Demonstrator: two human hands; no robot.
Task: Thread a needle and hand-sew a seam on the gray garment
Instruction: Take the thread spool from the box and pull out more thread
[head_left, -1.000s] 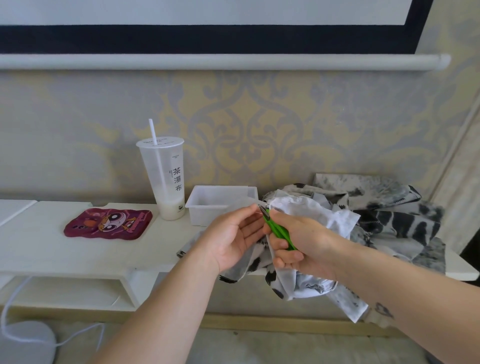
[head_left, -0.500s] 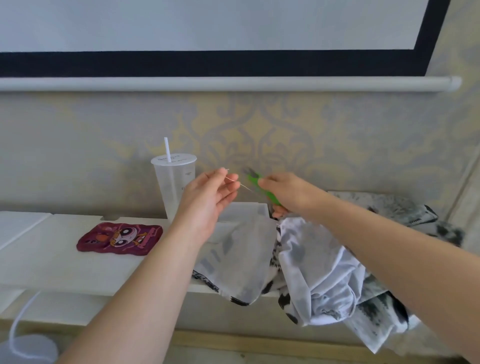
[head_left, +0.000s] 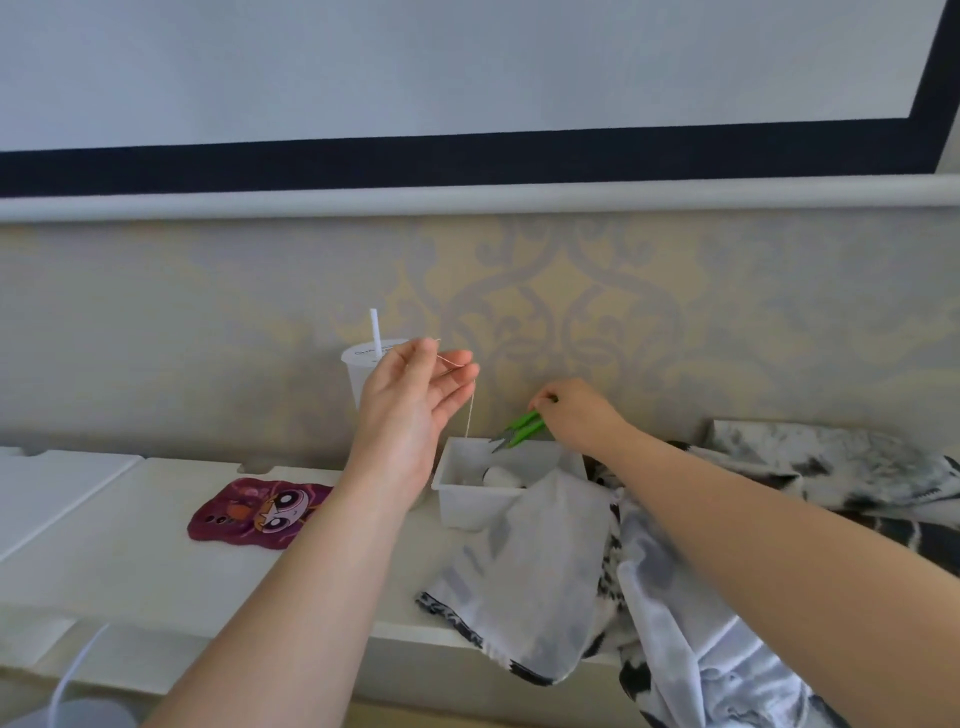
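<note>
My left hand (head_left: 415, 400) is raised in front of the cup and pinches a pale thread (head_left: 470, 410) between thumb and forefinger; the thread hangs down toward the white box (head_left: 457, 499). No needle shows plainly. My right hand (head_left: 576, 415) holds green thread snips (head_left: 522, 428) by the handle, blades pointing down-left over the box. A white spool (head_left: 501, 475) lies inside the box. The gray-white garment (head_left: 535, 582) with black print drapes over the shelf edge below the box, touched by neither hand.
A clear plastic cup with a straw (head_left: 366, 364) stands behind my left hand. A maroon cartoon phone case (head_left: 260, 512) lies on the white shelf (head_left: 130, 545). More printed fabric (head_left: 831, 478) is piled at the right. A white cable (head_left: 72, 675) runs at bottom left.
My right hand moved the snips away from the thread, down over the box. My left hand rose a little, the cut thread hanging from it. The view tilted upward.
</note>
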